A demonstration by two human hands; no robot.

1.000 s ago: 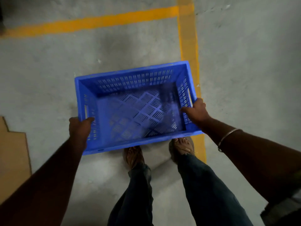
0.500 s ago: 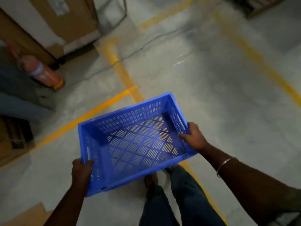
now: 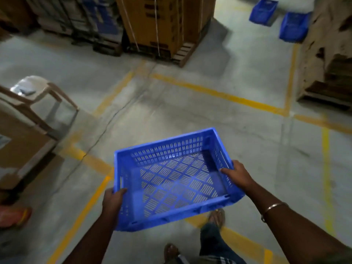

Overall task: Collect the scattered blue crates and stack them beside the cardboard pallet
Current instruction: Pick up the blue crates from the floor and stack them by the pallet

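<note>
I carry an empty blue slotted crate in front of me, above the concrete floor. My left hand grips its left short wall and my right hand grips its right short wall. Two more blue crates stand on the floor far ahead at the upper right. A tall strapped cardboard load on a pallet stands ahead at the top centre. A second, torn cardboard stack on a pallet is at the right edge.
A beige plastic chair and a brown box stand at the left. A red object lies at the lower left. Wrapped goods fill the top left. Yellow lines mark the floor. My feet show below the crate.
My view has swung up and around from the floor to the warehouse aisle. The pallets and far crates have come into sight. Both hands keep the same grip on the crate.
</note>
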